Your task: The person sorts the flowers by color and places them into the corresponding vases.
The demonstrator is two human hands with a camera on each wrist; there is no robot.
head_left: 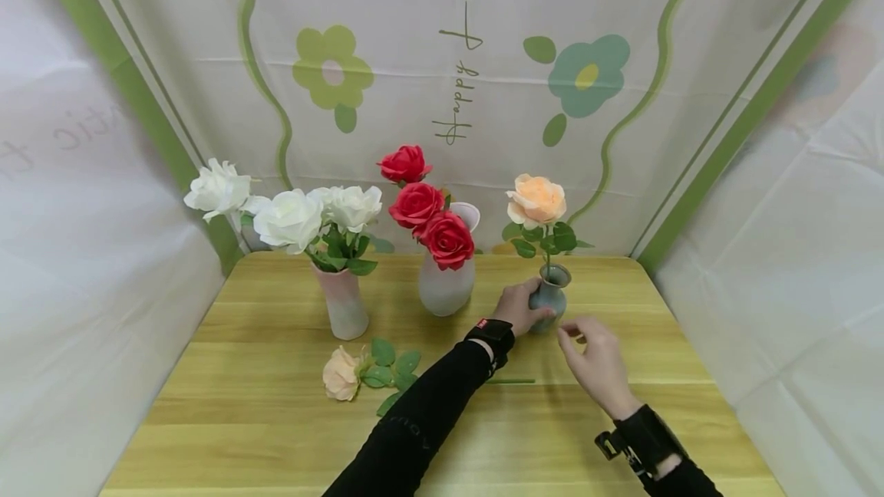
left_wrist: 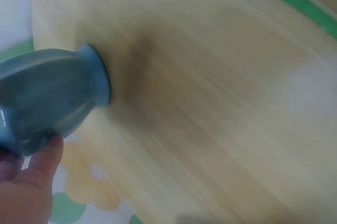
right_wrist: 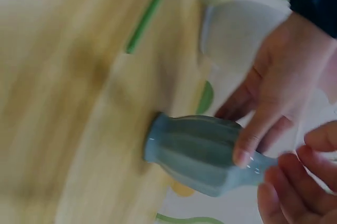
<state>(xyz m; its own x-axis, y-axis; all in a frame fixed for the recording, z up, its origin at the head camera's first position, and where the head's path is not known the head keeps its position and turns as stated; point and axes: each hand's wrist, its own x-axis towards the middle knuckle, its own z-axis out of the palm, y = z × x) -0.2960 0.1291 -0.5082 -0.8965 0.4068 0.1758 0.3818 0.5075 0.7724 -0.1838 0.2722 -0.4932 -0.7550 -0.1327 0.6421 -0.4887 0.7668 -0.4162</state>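
Note:
My left hand [head_left: 516, 307] grips the small blue-grey vase [head_left: 548, 299] near the back right of the table. In the left wrist view, its thumb or finger [left_wrist: 48, 160] lies against the ribbed side of the vase [left_wrist: 52, 90]. One peach rose [head_left: 537, 202] with green leaves stands upright in the vase's mouth. Just to the right and nearer the front is my right hand [head_left: 597, 363], its fingers loosely bent with nothing held. The right wrist view shows those fingertips [right_wrist: 288, 166] close to the vase's neck.
A second peach rose [head_left: 341, 374] lies on the wooden table [head_left: 235, 420], its stem passing under my left forearm. White roses [head_left: 286, 221] fill a pink-and-white vase [head_left: 345, 309] at left. Red roses [head_left: 449, 240] stand in a white vase [head_left: 445, 290] behind my left hand.

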